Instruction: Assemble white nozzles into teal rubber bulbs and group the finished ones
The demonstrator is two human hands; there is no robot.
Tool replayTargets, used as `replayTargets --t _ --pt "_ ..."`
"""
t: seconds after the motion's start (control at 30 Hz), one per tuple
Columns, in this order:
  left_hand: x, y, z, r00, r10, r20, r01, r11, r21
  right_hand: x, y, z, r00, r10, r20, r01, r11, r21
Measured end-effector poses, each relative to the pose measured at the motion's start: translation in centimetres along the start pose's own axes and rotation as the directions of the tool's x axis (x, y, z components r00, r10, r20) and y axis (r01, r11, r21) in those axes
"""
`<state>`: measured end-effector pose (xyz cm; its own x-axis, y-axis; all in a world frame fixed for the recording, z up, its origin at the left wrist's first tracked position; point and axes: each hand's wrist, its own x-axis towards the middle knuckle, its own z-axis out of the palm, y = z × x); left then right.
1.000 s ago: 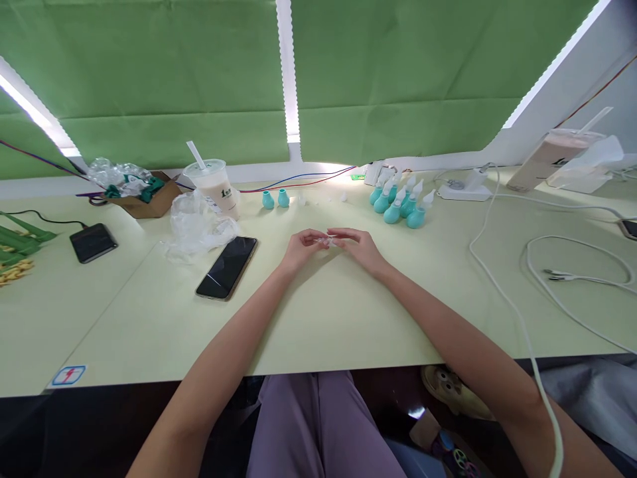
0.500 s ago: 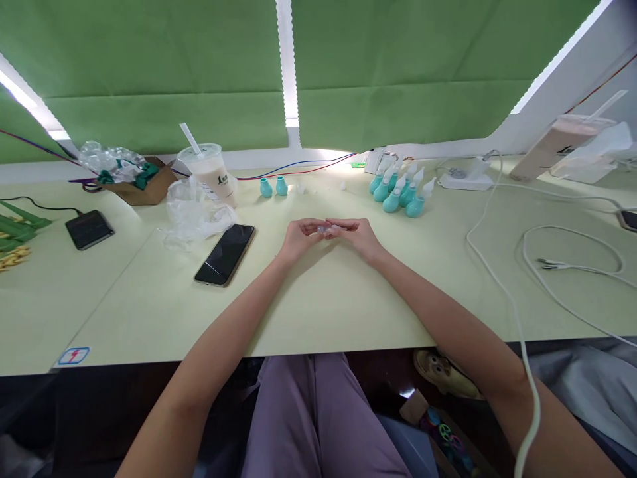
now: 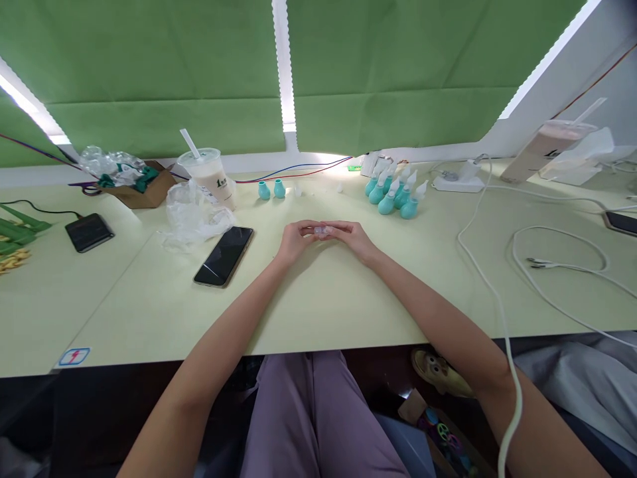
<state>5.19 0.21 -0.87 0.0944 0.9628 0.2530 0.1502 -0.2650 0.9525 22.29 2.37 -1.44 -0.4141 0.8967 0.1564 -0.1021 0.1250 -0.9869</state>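
My left hand (image 3: 294, 240) and my right hand (image 3: 354, 239) meet over the middle of the table, fingertips pinched around a small clear plastic piece (image 3: 321, 230). Fingers cover part of it, so its exact kind does not show. Behind my hands stand two teal rubber bulbs (image 3: 271, 190) without tips, with a small clear piece (image 3: 298, 190) beside them. To the right is a cluster of several teal bulbs (image 3: 385, 205) fitted with clear pointed nozzles (image 3: 421, 189).
A phone (image 3: 223, 256) lies left of my hands, near a crumpled plastic bag (image 3: 192, 216) and a drink cup with a straw (image 3: 209, 174). Farther left are a cardboard box (image 3: 144, 189) and a black device (image 3: 89, 232). White cables (image 3: 497, 292) and a power strip (image 3: 458, 181) are at the right.
Both hands stay together on the clear piece, with the fingers shifted slightly so more of it shows. The whole view has turned a little to the right.
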Motion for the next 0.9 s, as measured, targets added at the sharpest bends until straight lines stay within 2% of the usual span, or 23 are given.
replayTargets --t 0.23,0.43,0.53,0.67,0.9 --pt "0.11 0.21 0.23 0.992 0.119 -0.038 -0.115 0.989 0.091 -0.08 -0.11 -0.11 0.998 0.022 0.052 -0.025 0.998 0.054" --pt "-0.23 0.44 0.59 0.991 0.09 -0.094 -0.077 0.989 0.129 -0.13 -0.42 -0.23 0.995 0.081 0.06 -0.086 0.993 0.076" --pt "-0.32 0.38 0.76 0.986 0.12 -0.115 -0.103 0.985 0.138 -0.06 -0.5 -0.34 0.994 0.098 0.057 -0.102 0.99 0.093" --pt "-0.3 0.29 0.72 0.972 0.207 -0.108 -0.185 0.965 0.184 0.02 -0.57 -0.33 0.996 0.078 0.05 -0.083 0.99 0.113" --pt "-0.54 0.74 0.7 0.966 0.211 -0.152 -0.172 0.957 0.234 0.05 -0.63 -0.15 0.997 0.037 0.074 -0.044 0.994 0.1"
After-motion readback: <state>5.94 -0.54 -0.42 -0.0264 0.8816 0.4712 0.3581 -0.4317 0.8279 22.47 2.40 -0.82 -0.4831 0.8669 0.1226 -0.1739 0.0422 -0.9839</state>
